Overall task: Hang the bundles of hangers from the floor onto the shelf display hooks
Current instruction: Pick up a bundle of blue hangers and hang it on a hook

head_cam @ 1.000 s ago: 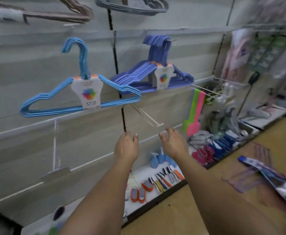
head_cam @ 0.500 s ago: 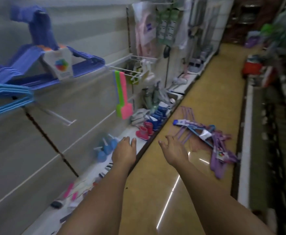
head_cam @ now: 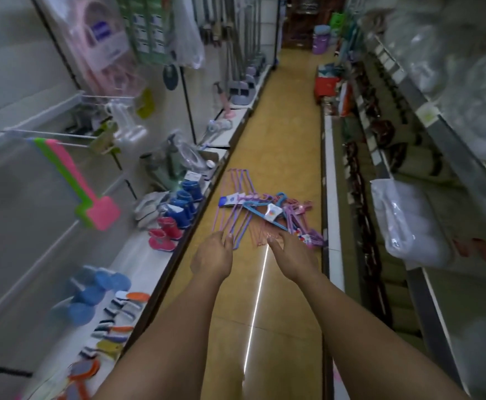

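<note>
Two bare arms reach down a shop aisle, the left hand [head_cam: 211, 256] and right hand [head_cam: 292, 255] both empty, each grip relaxed with fingers spread. Just beyond the fingertips, at twelve o'clock, a loose heap of thin purple, pink and blue plastic hanger bundles [head_cam: 260, 216] lies on the glossy yellow floor [head_cam: 279, 145]. Three paper labels show; the exact number of bundles cannot be told. They look light, stiff and prone to snagging, best lifted by the banded necks. At ten o'clock, pink and blue toy boots [head_cam: 175, 217] line the low white shelf [head_cam: 138, 255].

2 empty hands, left [head_cam: 211, 256] and right [head_cam: 295, 259], above floor hanger bundles [head_cam: 264, 210]
</note>
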